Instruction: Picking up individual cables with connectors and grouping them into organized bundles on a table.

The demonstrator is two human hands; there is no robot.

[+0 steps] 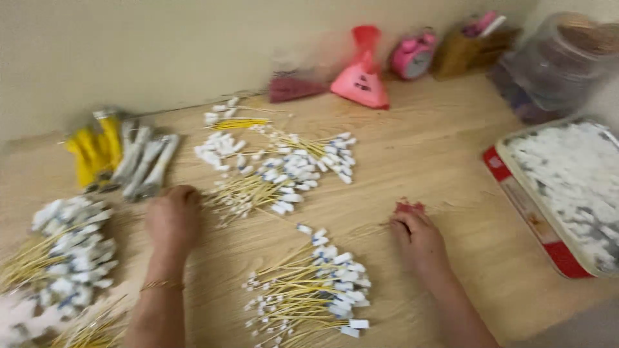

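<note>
Hands are laid on the wooden tabletop [438,154]: the left hand [173,218] curled beside tagged yellow wires [271,180]; the right hand [418,237] closed on a small red piece [409,207]; grip unclear through blur.

Bare wood lies open between the right hand [419,240] and the tray [525,206] at the table's [438,148] right edge; a clear strip also runs toward the far edge — there a pink bag [361,80] and clock [412,55] block it; near the left hand [173,216], heaps of yellow tagged wires [277,177] crowd the middle, the left edge [64,248] and the near edge [309,290] — only narrow lanes between.
</note>
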